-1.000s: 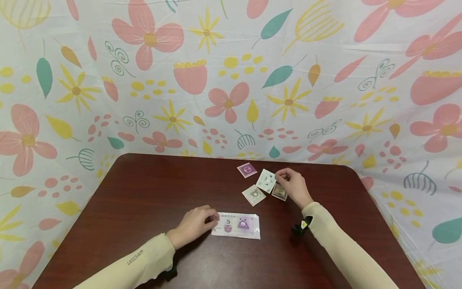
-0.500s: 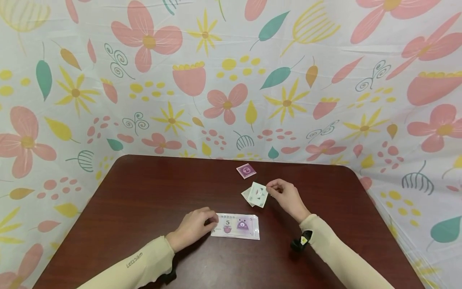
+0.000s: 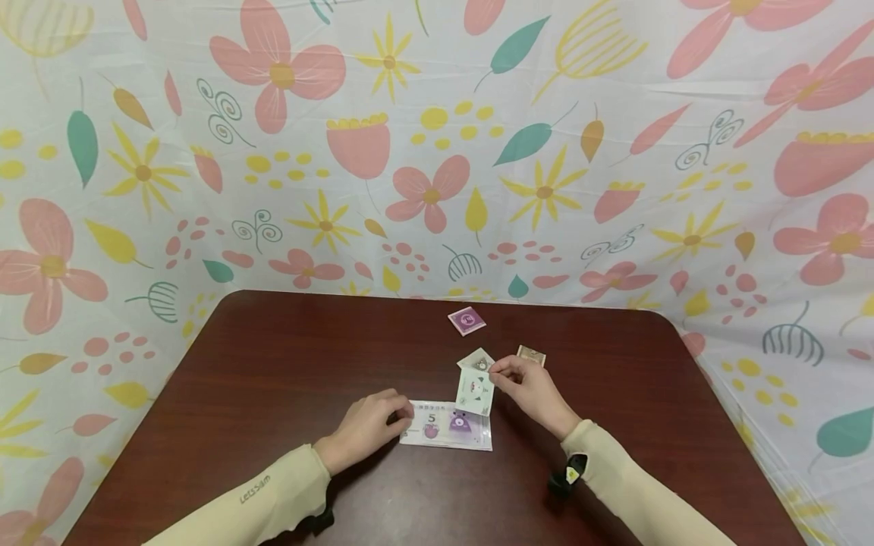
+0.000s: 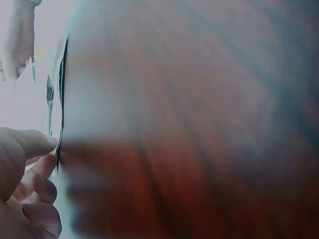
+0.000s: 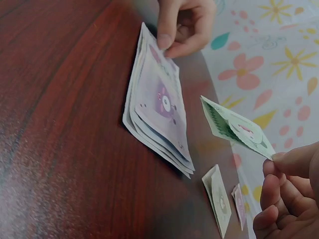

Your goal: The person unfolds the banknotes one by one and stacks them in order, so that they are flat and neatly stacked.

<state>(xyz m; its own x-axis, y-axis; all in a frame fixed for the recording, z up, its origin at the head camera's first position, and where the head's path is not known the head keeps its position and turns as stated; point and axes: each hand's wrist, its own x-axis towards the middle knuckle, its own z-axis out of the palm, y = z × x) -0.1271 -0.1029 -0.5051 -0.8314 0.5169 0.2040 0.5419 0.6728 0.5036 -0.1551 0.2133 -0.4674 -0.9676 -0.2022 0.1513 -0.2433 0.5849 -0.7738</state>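
Observation:
My right hand point(image 3: 536, 394) pinches a folded green play banknote point(image 3: 474, 394) by its corner between thumb and forefinger. In the right wrist view this note point(image 5: 244, 130) is partly unfolded like a V and held off the table. Below it in the head view lies a stack of purple 5 play banknotes point(image 3: 430, 434), partly covered by the green note. My left hand point(image 3: 366, 426) pinches the stack's left end; in the left wrist view the thumb point(image 4: 37, 143) and a finger meet at its edge. Several notes in the stack point(image 5: 159, 94) are slightly fanned.
A folded pale note point(image 3: 478, 356) lies just behind the green one. A folded brown note point(image 3: 531, 353) sits behind my right hand, partly hidden. Farther back is a folded purple note point(image 3: 467, 321). A floral cloth point(image 3: 430, 174) hangs behind the dark wooden table point(image 3: 307, 341).
My right hand has brought the green note from beside the brown note toward me and left, over the pale note and onto the line of the stack. The left hand stays in place.

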